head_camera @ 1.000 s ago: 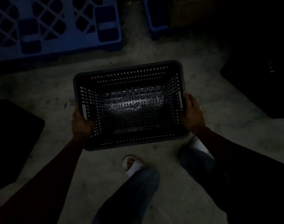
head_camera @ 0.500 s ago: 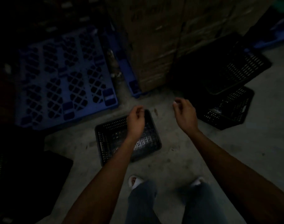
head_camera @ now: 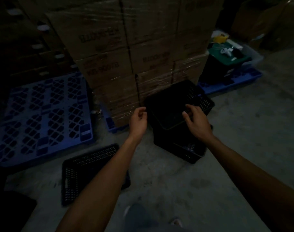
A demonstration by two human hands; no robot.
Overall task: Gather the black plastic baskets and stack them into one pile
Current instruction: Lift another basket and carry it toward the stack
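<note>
The scene is dim. One black plastic basket (head_camera: 79, 171) stands upright on the concrete floor at lower left, partly hidden by my left forearm. Ahead lie two more black baskets: a tilted upper basket (head_camera: 174, 104) resting against the cardboard stack, and a lower basket (head_camera: 186, 151) under it. My left hand (head_camera: 138, 122) hovers at the upper basket's left edge, fingers loosely curled, holding nothing. My right hand (head_camera: 197, 122) is over the same basket, fingers spread; I cannot tell whether it touches the basket.
A tall wrapped stack of cardboard boxes (head_camera: 126, 52) on a blue pallet rises straight ahead. Another blue pallet (head_camera: 42, 114) lies at left. A green bin with items (head_camera: 226, 56) sits at back right. My feet (head_camera: 176, 221) are at the bottom edge.
A second ago both hands held a basket by its sides; they set it on the floor and let go. Both hands have since reached forward to the tilted basket by the boxes.
</note>
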